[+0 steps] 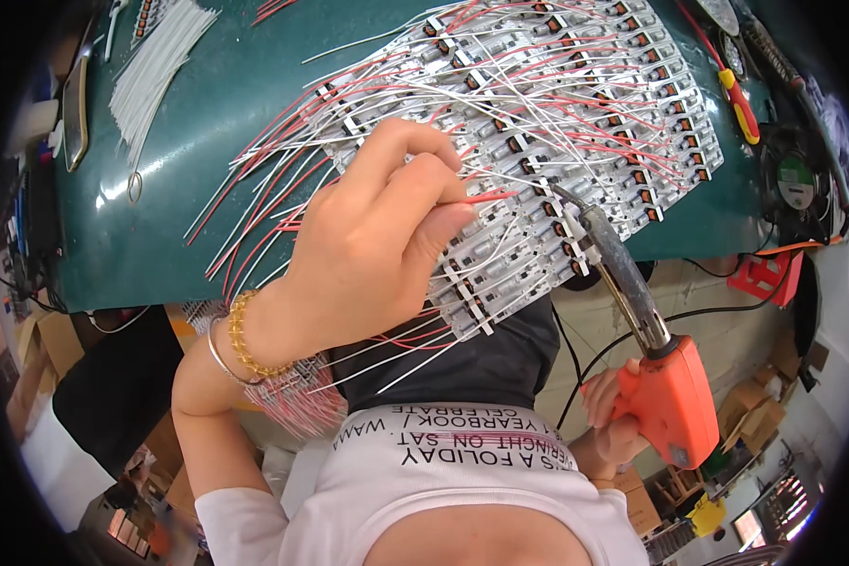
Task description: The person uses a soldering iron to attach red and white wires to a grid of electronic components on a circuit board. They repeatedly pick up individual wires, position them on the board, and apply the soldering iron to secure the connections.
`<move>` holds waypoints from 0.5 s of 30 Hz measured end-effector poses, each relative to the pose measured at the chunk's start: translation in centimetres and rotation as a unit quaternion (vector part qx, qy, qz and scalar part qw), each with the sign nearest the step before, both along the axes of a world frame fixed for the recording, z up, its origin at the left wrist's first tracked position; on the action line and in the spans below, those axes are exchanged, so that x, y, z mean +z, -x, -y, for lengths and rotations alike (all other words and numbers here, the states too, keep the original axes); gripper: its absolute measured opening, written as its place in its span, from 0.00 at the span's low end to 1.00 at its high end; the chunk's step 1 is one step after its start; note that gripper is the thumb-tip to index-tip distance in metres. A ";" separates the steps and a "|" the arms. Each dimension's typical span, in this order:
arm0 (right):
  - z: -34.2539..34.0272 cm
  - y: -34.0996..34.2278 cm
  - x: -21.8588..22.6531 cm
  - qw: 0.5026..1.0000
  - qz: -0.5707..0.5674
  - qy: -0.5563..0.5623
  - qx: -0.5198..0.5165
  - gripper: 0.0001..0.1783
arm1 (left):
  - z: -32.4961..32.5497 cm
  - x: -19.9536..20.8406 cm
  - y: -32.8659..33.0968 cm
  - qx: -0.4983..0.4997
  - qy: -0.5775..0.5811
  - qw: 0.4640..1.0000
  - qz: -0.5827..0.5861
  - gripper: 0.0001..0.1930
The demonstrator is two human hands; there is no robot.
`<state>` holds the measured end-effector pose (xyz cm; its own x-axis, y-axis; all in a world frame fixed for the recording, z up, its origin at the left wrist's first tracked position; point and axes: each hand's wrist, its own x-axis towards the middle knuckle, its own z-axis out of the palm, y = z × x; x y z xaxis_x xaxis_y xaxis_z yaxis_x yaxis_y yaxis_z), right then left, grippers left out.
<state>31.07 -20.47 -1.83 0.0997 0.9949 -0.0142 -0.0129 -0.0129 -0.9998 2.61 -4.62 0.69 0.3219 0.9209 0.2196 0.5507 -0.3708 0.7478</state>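
My left hand (363, 231) hovers over a panel of small silvery modules, its thumb and fingers pinching a red wire (491, 196). The wire's free end points right. Rows of small black-and-orange parts run across the panel (500, 241), with many white and red wires trailing from it. In my right hand (606, 415) is a soldering gun (679, 401) with an orange handle, gripped low at the right. Its thin bent tip reaches the modules just right of the red wire; whether it touches one I cannot tell.
A bundle of white wires (160, 71) lies on the green tabletop (141, 255) at the far left. To the right are a red-and-yellow-handled screwdriver (740, 106), a black fan (794, 179) and a red box (769, 276). Black cables hang below the table edge.
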 end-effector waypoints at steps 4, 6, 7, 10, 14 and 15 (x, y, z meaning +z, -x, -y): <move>0.0 -0.3 0.4 0.999 -0.028 0.004 0.017 0.42 | 0.0 0.2 0.1 0.027 -0.099 0.995 -0.018 0.05; 2.6 -2.9 -1.2 0.999 -0.028 0.022 -0.002 0.43 | 0.0 0.7 1.2 0.044 -0.185 0.981 -0.042 0.05; 3.1 -3.1 -1.2 0.999 -0.022 0.023 -0.010 0.43 | 0.2 1.1 1.3 0.048 -0.208 0.976 -0.044 0.06; 1.5 -0.9 0.4 1.000 0.001 0.007 -0.008 0.43 | 1.5 2.2 -1.0 0.066 -0.084 0.993 -0.044 0.07; 1.1 -0.4 0.9 1.000 0.002 0.004 0.000 0.44 | 1.7 0.5 -2.3 0.052 -0.062 0.995 -0.065 0.07; 1.1 -0.4 1.0 1.000 -0.024 0.013 0.011 0.44 | 1.8 -0.1 -2.7 0.069 -0.077 0.993 -0.063 0.08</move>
